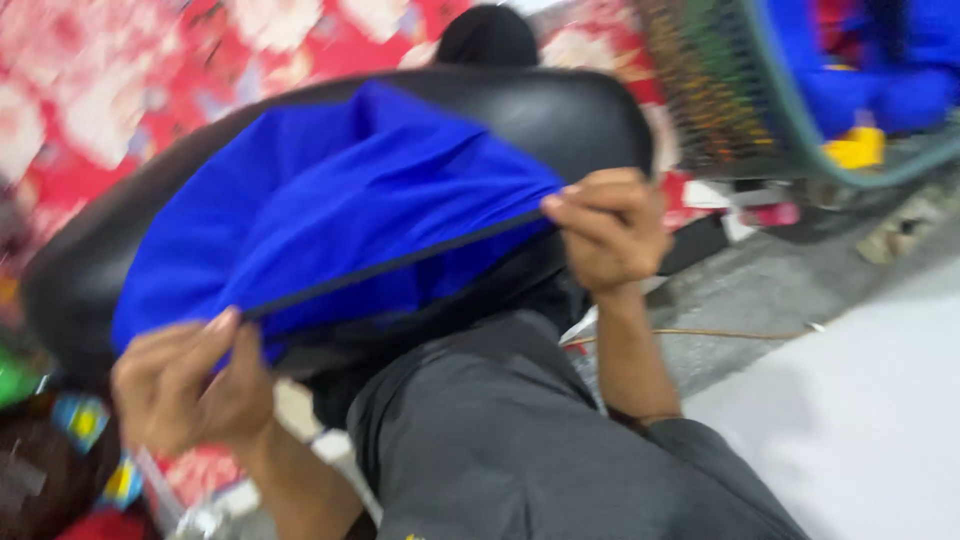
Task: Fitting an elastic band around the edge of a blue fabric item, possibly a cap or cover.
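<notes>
Over the black padded seat back point(560, 110), a blue fabric cover point(340, 210) is stretched between both hands. Left hand point(190, 380) pinches its dark-edged hem low at the near corner; right hand point(610, 230) grips the same hem higher up, fingers curled tight. Nearby stands a green wire basket point(740, 90).

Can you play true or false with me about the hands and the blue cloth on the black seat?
1. Both hands grip the blue cloth. True: the left hand and right hand pinch its dark edge.
2. The cloth is pulled over a black padded seat. True.
3. The cloth is yellow. False: it is bright blue.
4. The wire basket sits at the bottom left. False: it is at the top right.
5. The right hand is resting on the floor. False: it holds the cloth.
</notes>
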